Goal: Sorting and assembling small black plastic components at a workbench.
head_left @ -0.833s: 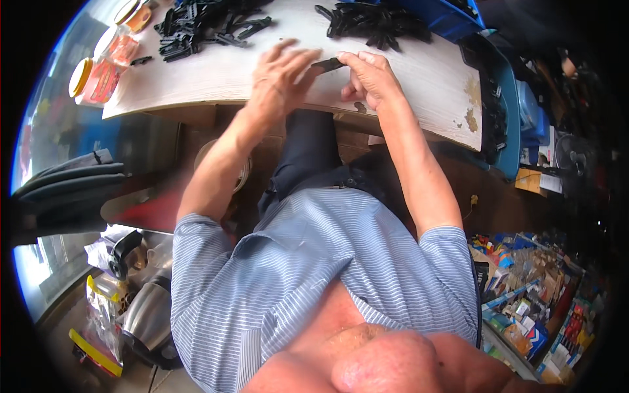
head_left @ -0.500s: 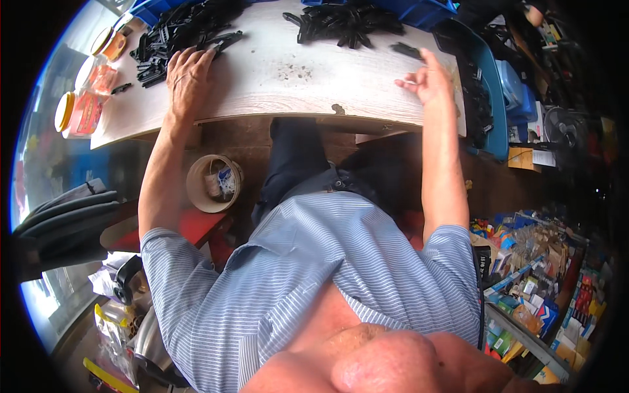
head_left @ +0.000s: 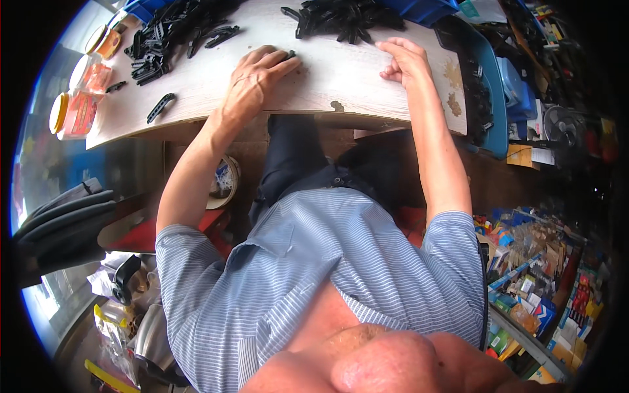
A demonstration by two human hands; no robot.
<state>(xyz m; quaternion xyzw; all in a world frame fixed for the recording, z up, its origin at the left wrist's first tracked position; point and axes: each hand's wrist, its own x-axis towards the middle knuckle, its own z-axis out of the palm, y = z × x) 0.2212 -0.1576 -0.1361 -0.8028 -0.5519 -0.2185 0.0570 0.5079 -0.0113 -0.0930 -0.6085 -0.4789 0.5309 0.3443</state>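
My left hand [head_left: 257, 73] rests over the middle of the white table, fingers closed round a small black plastic piece [head_left: 291, 55] that is mostly hidden. My right hand [head_left: 407, 60] hovers at the table's right part, its index finger stretched out and the lower fingers loosely bent, with nothing visible in it. Just beyond its fingertips lies a heap of slim black plastic pieces [head_left: 347, 19]. Another heap of ridged black pieces [head_left: 157, 49] spreads over the table's far left. One single black piece [head_left: 161, 107] lies apart near the front left edge.
Lidded jars with orange-red contents [head_left: 80, 112] stand along the table's left edge. A blue-green bin [head_left: 496, 98] holding black pieces adjoins the right side. Blue trays [head_left: 419, 9] sit at the back. Below the table stands a white bucket [head_left: 230, 187].
My left hand has moved right from the left heap to mid-table, with a black piece. A single piece now lies at the front left. My right hand has shifted slightly left.
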